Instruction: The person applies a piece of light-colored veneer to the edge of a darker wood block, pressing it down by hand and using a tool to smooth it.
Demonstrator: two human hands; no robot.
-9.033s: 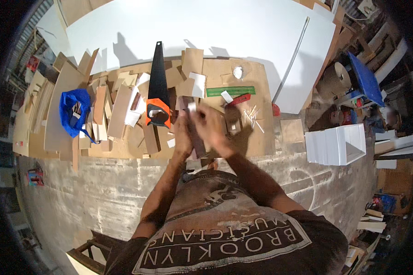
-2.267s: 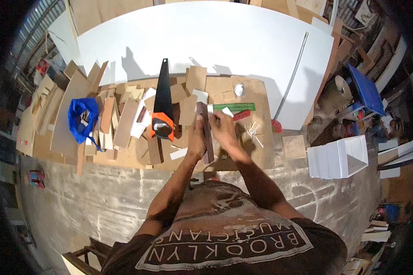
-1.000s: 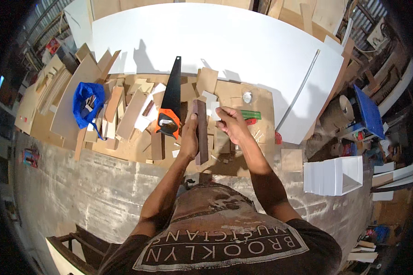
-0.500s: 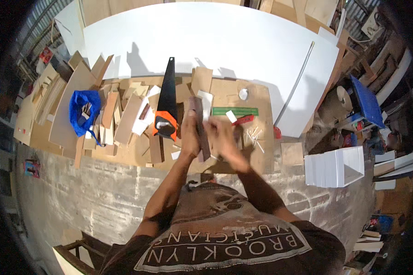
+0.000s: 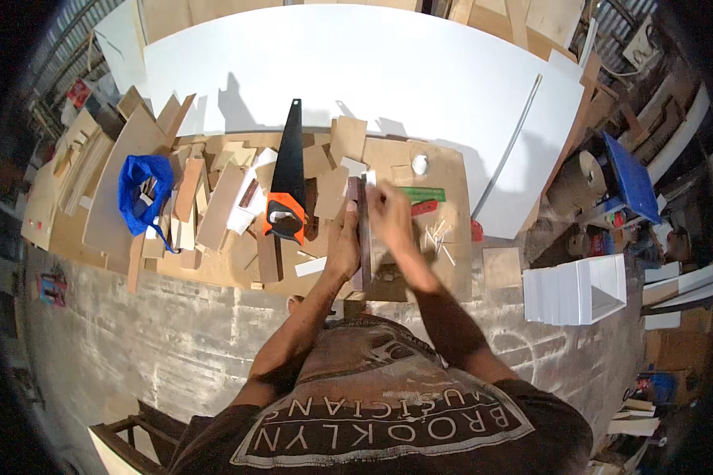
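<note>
My left hand (image 5: 343, 244) is closed around a long dark brown wooden strip (image 5: 364, 249), its length pointing away from me above the near part of the table. The thumb lies along the strip's face. Beside the strip's far end is my right hand (image 5: 391, 218), its fingers curled and somewhat blurred. A small white bit shows by those fingertips; whether they grip it is unclear. Left of my hands lies a handsaw (image 5: 287, 182) with a black blade and orange handle. A green ruler (image 5: 425, 194) and a red tool (image 5: 425, 207) sit partly hidden behind my right hand.
Wood offcuts (image 5: 186, 190) and a blue bag (image 5: 145, 194) crowd the left of the table (image 5: 451, 166). Small white sticks (image 5: 440, 236) and a white round object (image 5: 420, 165) lie at right. A large white panel (image 5: 356, 71) stands beyond; a white box (image 5: 574, 289) is on the right.
The strip and my left hand have shifted right. My right hand has moved slightly right and away from me, its fingers now more curled. The small white piece by the ruler is no longer visible there.
</note>
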